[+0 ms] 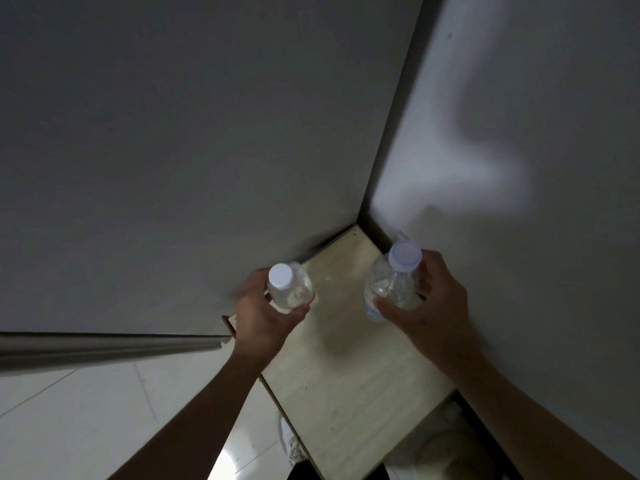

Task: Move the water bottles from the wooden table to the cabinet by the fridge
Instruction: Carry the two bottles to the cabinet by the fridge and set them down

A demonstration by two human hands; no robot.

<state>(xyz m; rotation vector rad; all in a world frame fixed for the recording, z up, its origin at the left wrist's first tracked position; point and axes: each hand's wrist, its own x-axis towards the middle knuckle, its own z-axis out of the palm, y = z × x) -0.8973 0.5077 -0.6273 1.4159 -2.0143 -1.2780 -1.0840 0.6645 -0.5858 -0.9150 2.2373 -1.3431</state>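
We look down on the pale wooden cabinet top (346, 382), which sits in a corner between a large grey fridge side (173, 150) on its left and a grey wall (519, 133) on its right. Our left hand (266, 317) is wrapped around a clear water bottle (291, 287) with a white cap, fingers curled about its body, at the cabinet top's left edge, right against the fridge side. Our right hand (433, 306) grips a second clear bottle (391, 285), also white-capped and with a bluish label low on it, near the cabinet top's far right corner, close to the wall. Both bottles stand roughly upright, well apart from each other. We cannot tell whether their bases touch the cabinet top. Below the cabinet top's left edge lies a white tiled floor (86, 427).
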